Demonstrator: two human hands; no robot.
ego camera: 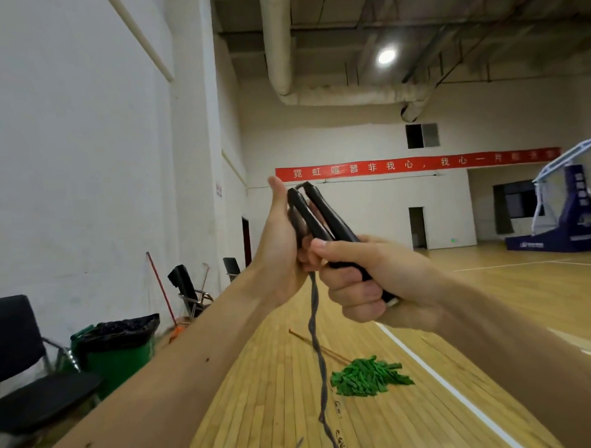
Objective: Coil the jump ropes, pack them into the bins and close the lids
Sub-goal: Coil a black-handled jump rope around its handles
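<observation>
Right hand (367, 281) closed round the lower ends of two black handles (321, 219), left hand (281, 244) holding their upper part, thumb upright, jump rope (317, 324) hanging twisted to the wooden floor (268, 404), green mop head (368, 376) beyond, green bin (120, 346) by the left wall, red banner (417, 164) far behind.

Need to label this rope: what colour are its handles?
The handles are black, per the head view.

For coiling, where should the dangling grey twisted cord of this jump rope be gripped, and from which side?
Probably the upper stretch of the grey twisted cord, just under the black plastic handles that the right hand grips. It hangs straight there and curls loose near the wooden floor. The left hand sits nearest, so come from the left.
</observation>
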